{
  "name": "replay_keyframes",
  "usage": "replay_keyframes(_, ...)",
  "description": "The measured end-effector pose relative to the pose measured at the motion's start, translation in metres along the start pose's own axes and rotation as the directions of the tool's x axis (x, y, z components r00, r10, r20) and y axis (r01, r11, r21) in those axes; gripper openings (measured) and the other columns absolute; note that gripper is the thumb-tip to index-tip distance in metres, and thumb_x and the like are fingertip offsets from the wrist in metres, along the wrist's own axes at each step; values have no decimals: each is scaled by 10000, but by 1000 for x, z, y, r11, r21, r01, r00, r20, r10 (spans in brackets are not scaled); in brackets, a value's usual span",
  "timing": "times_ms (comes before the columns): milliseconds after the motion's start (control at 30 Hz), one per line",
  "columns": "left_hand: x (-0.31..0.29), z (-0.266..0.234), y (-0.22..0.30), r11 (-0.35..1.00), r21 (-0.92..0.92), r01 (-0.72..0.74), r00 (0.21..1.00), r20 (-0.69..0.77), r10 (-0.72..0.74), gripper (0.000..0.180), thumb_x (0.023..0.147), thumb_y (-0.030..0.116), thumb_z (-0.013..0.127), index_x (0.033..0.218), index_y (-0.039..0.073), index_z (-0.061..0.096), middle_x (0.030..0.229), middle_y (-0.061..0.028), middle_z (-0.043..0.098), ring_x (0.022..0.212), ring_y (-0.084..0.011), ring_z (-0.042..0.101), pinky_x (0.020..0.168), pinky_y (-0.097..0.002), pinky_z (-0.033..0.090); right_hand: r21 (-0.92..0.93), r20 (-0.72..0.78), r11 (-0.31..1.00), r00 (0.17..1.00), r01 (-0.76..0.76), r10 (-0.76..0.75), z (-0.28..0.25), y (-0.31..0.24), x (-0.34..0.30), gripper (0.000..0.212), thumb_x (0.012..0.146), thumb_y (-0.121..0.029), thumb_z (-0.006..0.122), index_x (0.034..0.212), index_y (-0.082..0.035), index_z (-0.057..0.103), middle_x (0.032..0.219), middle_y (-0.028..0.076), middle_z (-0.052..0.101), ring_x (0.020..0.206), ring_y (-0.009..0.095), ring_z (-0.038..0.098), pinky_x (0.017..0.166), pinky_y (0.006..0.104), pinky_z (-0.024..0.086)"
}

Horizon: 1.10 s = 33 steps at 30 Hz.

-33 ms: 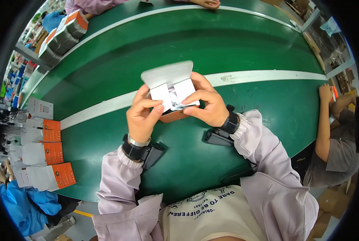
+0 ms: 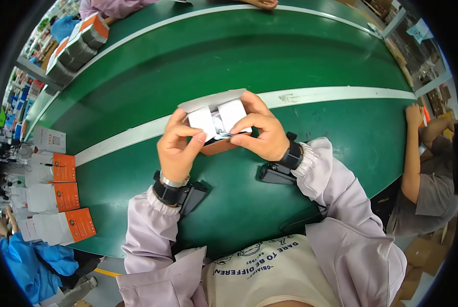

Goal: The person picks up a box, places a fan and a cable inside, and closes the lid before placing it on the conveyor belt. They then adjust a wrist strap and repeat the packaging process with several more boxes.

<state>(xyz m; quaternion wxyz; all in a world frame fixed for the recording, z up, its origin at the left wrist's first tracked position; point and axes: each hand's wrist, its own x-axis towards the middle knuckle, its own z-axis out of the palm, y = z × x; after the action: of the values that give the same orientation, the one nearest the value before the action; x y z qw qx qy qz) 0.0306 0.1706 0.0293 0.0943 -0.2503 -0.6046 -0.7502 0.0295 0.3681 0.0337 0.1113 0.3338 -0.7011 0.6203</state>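
A small carton (image 2: 218, 148), white inside with an orange outer side, is held up above the green table by both my hands. My left hand (image 2: 178, 146) grips its left end, the thumb on the left white flap (image 2: 201, 123). At the other end my right hand (image 2: 263, 134) closes round the box, with thumb and fingertip at its near edge by the right white flap (image 2: 231, 114). Both side flaps are folded inward. Along the far side the lid flap (image 2: 213, 100) stands partly raised. Something pale and shiny shows in the gap between the flaps; its kind cannot be made out.
Stacks of white and orange boxes (image 2: 65, 196) line the table's left edge. More boxes (image 2: 80, 47) stand at the far left. A white strip (image 2: 336, 94) crosses the green table (image 2: 229, 194). People sit at the right, the far side and the lower left.
The lid flap has tipped down toward the box's opening and looks narrower. Both hands keep their hold on the carton and have shifted only slightly to the left.
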Motion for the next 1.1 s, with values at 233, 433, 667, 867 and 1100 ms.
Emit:
replay_keyframes(233,11,6,19,990,-79,117,989,-77,-123,275,673,-64,610,913,52,541,1105,-95,459,1135,-263,400,929,-387,347,213,-148,976,987,-36,69,8,-5,-1,376,675,-50,698,1020,-57,550,1220,125,386,1125,273,402,935,407,328)
replay_keyframes(433,10,-9,14,925,316,-211,960,247,135,307,622,-40,664,882,79,553,1072,-64,467,1127,-291,405,912,-390,356,-20,45,994,993,106,-105,-5,-3,1,308,699,-84,675,984,-67,558,1138,105,424,1099,256,414,903,375,349)
replay_keyframes(667,7,-4,13,937,305,-168,975,194,111,314,620,28,711,893,76,563,1061,-63,476,1115,-305,406,912,-428,344,-61,-35,998,999,26,-28,2,-17,2,243,733,-112,647,960,-56,583,1108,115,441,1063,257,432,876,374,370)
replay_keyframes(867,1,-2,15,973,194,-122,985,143,95,272,649,55,697,901,69,594,1037,-73,494,1081,-283,414,908,-416,340,-101,-32,993,998,52,-56,3,-15,-3,242,725,-120,660,950,-68,590,1103,123,453,1029,271,453,865,386,376)
replay_keyframes(1100,9,-14,10,946,241,-218,932,338,129,184,668,63,673,847,61,631,1059,-91,497,1064,-262,429,909,-392,342,-43,170,981,969,191,-181,-11,-7,5,310,664,-108,716,947,-84,591,1134,141,452,1044,286,456,862,388,384)
